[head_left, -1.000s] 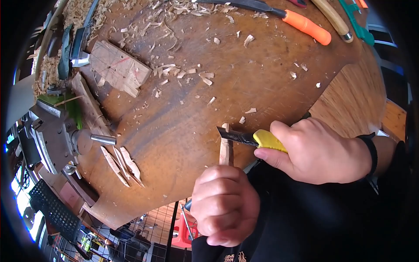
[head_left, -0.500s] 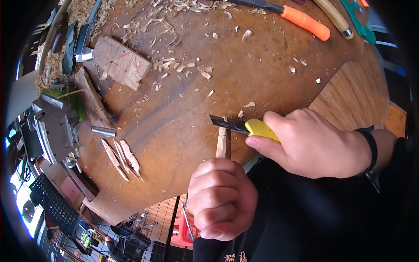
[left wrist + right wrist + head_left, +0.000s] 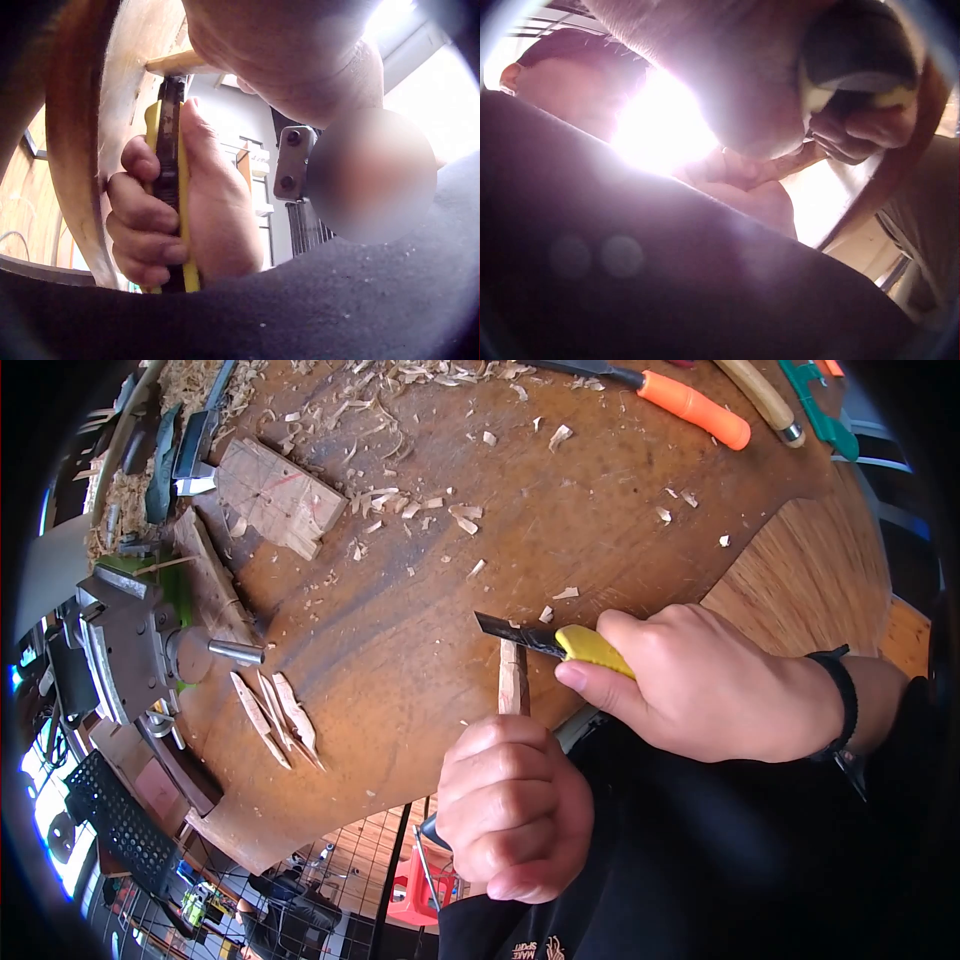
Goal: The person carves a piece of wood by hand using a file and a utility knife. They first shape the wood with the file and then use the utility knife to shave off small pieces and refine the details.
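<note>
"How are the fingers set?"

"The left hand's (image 3: pixel 513 807) fingers are curled round a wooden stick (image 3: pixel 514 685), its free end pointed away from the body over the table (image 3: pixel 420 640). In the right hand (image 3: pixel 705 685) a knife (image 3: pixel 580 645) is gripped, the thumb laid along its yellow handle."

"And the blade (image 3: pixel 508 630)?"

"It is held across the stick's tip; how deeply it bites cannot be told."

"What could go wrong?"

"The blade could be sent off the narrow tip, it is judged, if pressed too hard or if the grain gave way suddenly. By a stroke pulled inward, the right thumb or left knuckles could be nicked."

"What stands in the way?"

"The stroke is limited by the left fist, and the tip is partly hidden by the blade."

"And farther out?"

"Loose chips (image 3: pixel 548 614) are seen just beyond; slivers (image 3: pixel 295 710), a vise (image 3: pixel 128 650) and a wood block (image 3: pixel 275 495) are found leftward. An orange-handled tool (image 3: pixel 695 408) is set well apart."
</note>
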`<state>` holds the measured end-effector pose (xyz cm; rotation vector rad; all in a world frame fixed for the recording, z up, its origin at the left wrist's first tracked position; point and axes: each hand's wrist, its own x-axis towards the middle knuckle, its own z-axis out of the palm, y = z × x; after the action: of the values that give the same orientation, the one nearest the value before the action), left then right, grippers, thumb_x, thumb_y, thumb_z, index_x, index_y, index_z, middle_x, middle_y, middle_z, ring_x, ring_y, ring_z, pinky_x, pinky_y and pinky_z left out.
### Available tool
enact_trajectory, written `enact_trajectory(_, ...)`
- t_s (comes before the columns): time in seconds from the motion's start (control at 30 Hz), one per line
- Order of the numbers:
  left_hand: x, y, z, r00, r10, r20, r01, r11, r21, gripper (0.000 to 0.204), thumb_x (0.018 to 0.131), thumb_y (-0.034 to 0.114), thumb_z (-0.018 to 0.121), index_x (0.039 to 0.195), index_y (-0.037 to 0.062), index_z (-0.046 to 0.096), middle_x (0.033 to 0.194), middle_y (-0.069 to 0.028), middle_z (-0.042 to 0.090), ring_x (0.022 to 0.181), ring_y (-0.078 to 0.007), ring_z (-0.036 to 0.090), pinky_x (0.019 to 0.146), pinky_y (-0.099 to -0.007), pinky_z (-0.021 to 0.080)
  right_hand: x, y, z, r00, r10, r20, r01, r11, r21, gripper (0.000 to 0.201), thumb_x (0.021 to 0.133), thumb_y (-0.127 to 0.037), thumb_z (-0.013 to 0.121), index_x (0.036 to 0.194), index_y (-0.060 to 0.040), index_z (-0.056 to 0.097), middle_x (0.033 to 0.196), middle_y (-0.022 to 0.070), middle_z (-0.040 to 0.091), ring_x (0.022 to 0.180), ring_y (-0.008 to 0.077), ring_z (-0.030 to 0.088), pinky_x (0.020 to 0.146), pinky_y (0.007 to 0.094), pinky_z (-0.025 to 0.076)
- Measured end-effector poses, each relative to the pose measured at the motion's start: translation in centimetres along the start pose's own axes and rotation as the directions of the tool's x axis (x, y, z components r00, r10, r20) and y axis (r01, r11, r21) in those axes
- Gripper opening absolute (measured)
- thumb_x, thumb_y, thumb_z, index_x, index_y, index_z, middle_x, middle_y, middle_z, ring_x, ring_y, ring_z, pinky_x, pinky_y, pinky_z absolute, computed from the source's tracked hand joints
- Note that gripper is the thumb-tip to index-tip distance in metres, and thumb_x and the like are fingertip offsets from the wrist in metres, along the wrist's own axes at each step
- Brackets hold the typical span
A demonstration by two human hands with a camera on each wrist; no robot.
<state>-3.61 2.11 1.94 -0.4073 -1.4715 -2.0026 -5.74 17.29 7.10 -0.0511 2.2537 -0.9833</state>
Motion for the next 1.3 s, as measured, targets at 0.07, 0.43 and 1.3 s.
enact_trajectory(0.07,-0.3,0.0,-0.1,0.999,0.013,0.035,-0.013,1.0,0.002,0.05,0.107,0.027,0.043,0.061,0.0089,0.037,0.049,-0.0005,0.037,0.037,-0.0151,0.035,0.04,-0.0303,0.036,0.4,-0.1,0.3,1.0,-0.004,-0.022,0.004,1.0,0.011,0.055,0.105,-0.042,0.056,0.077,0.0054,0.062,0.063,0.0291,0.063,0.064,0.0494,0.067,0.06,0.0545,0.055)
enact_trajectory(0.43,-0.2,1.0,-0.7,0.964,-0.104,0.244,0.068,0.986,0.152,0.056,0.11,0.038,0.038,0.06,0.0131,0.031,0.052,0.0005,0.033,0.044,-0.0138,0.031,0.047,-0.0297,0.035,-1.4,-0.1,-1.0,0.997,-0.043,0.066,0.044,0.999,-0.022,0.056,0.104,-0.044,0.056,0.082,0.0063,0.062,0.061,0.0278,0.062,0.061,0.0471,0.067,0.058,0.0524,0.055)
enact_trajectory(1.3,0.4,1.2,-0.2,0.947,-0.12,0.296,0.066,0.98,0.186,0.056,0.11,0.036,0.04,0.06,0.0124,0.032,0.05,0.0015,0.033,0.041,-0.0137,0.031,0.045,-0.0297,0.037,-1.4,0.1,-0.7,0.991,-0.127,-0.032,0.118,0.972,-0.201,0.052,0.102,-0.042,0.062,0.078,0.0029,0.059,0.056,0.0232,0.061,0.054,0.0419,0.066,0.05,0.0492,0.054)
